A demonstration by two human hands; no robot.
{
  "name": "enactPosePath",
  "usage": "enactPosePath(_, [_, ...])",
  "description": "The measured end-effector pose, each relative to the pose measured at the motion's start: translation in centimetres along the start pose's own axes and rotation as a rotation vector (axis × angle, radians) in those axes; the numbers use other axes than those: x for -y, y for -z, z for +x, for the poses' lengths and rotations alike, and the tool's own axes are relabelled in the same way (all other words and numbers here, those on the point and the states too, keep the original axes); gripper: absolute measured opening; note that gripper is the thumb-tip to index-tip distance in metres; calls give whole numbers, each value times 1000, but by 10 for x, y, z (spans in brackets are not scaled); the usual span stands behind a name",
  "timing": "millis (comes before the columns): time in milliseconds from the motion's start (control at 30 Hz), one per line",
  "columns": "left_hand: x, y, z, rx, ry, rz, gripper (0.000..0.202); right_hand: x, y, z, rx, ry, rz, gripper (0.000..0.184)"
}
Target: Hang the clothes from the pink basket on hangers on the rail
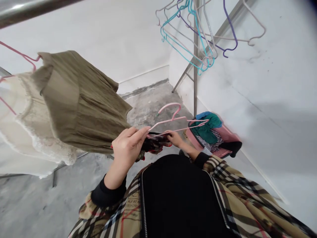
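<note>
My left hand (127, 147) grips a bunched dark garment with a red pattern (156, 145), and the end of a pink wire hanger (170, 120) runs toward that cloth. My right hand (175, 138) sits just beyond it, closed around the hanger's lower bar and against the dark fabric. The hanger's hook points away from me, over the concrete floor (153, 112). An olive gathered garment (79, 102) hangs just left of my left hand, not touching it, with a cream lace-edged garment (29, 122) beyond it.
A pink laundry basket (213, 140) holding teal and striped clothes stands by the white wall (260, 82), to the right of my hands. Several empty wire hangers hang from a metal drying rack (195, 43) above it. A metal rail (29, 10) crosses the top left.
</note>
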State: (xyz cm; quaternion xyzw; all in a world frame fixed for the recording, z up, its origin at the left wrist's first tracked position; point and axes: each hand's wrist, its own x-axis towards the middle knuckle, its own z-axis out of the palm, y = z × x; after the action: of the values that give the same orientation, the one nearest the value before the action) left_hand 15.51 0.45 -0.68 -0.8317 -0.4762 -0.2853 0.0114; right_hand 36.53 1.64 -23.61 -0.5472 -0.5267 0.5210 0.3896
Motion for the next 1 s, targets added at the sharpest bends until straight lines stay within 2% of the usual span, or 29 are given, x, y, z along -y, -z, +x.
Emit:
enactPosePath(267, [51,-3,-32,55,88,-77,23,4,63,-12,-142,-125,333,31])
enactPosePath(367, [62,-8,-41,74,92,-144,21,16,76,-17,-187,-160,439,30])
enactPosePath(567, [74,-18,-52,14,137,-196,20,50,94,-25,-289,-158,529,27])
enactPosePath(667, [77,-21,-57,12,101,-107,19,66,100,-30,-370,-89,406,27])
enactPosePath(800, [78,-27,-62,-5,64,8,20,81,109,-36,-490,117,92,25])
enactPosePath(1000, [77,-35,-63,-123,150,-220,20,88,125,-39,-459,280,-176,24])
